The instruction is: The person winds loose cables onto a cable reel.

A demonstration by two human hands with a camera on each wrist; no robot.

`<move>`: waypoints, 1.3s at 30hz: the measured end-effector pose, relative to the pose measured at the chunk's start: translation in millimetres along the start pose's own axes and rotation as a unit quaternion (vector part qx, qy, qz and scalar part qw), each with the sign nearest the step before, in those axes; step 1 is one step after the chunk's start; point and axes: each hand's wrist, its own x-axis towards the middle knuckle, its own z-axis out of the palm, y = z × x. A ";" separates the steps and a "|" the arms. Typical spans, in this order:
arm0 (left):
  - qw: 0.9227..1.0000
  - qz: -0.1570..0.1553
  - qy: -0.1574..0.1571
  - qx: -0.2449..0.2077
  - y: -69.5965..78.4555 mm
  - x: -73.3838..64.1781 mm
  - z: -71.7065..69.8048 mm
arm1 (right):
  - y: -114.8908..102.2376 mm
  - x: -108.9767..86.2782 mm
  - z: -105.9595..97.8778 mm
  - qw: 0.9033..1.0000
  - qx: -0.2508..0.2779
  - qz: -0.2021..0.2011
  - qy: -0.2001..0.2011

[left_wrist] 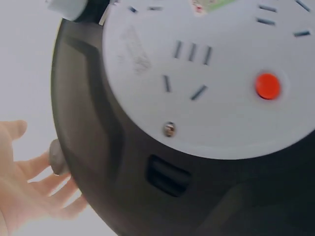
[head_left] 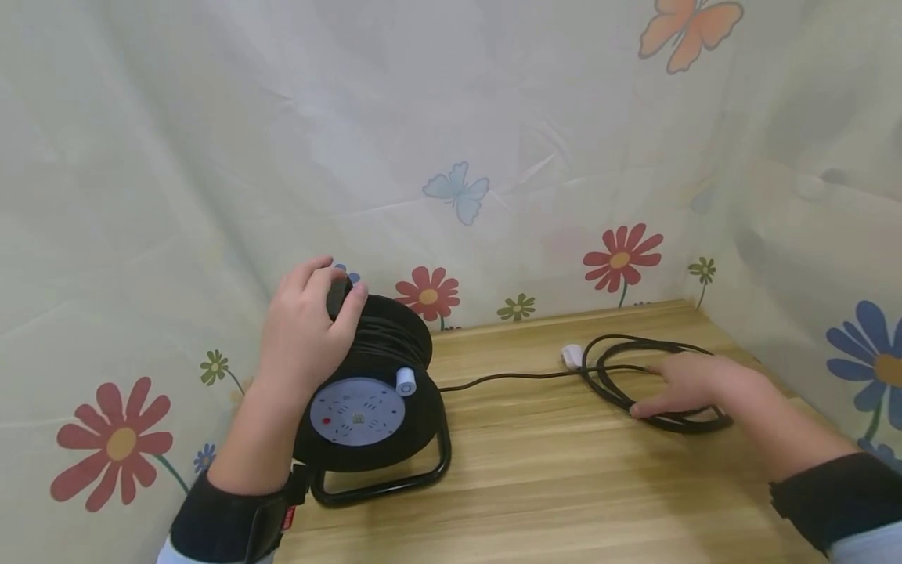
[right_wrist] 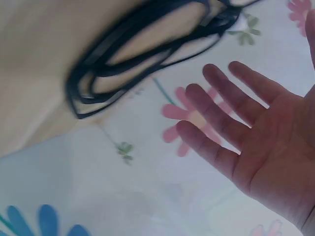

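A black cable reel (head_left: 420, 435) stands at the left of the table, its pale round socket panel (head_left: 355, 429) facing up toward me. A small white knob (head_left: 405, 381) sticks out beside the panel. My left hand (head_left: 299, 337) is at the reel's top handle (head_left: 338, 296), fingers and thumb spread loosely on either side of it. One black cable (head_left: 507, 377) runs from the reel to a loose coil (head_left: 680, 425) at the right, where a white plug (head_left: 572, 356) lies. Over that coil hovers my right hand (head_left: 694, 382); the right wrist view shows its fingers (right_wrist: 216, 113) extended and apart from the cable.
The wooden table (head_left: 521, 486) meets a pale curtain (head_left: 352, 141) printed with flowers and butterflies at the back and sides. A black tubular stand (head_left: 384, 489) supports the reel and reaches toward the front. The left wrist view shows a red button (left_wrist: 267, 86) on the panel.
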 end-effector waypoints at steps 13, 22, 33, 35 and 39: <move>0.990 0.087 0.107 -0.015 31.4 -29.2 11.9 | -62.9 52.3 -14.6 0.992 0.026 -0.092 0.087; 0.997 0.052 0.046 0.038 46.3 -55.3 28.2 | -107.4 99.1 5.8 0.983 0.060 -0.153 0.081; 0.989 -0.083 -0.094 0.081 50.6 -68.6 48.2 | -149.5 132.2 37.1 0.983 0.054 -0.166 0.059; 0.987 -0.094 -0.100 0.080 50.5 -70.0 51.5 | -157.1 137.1 40.8 0.983 0.049 -0.169 0.057; 0.985 -0.113 -0.099 0.087 50.0 -72.0 56.0 | -172.0 144.7 49.0 0.983 0.045 -0.175 0.044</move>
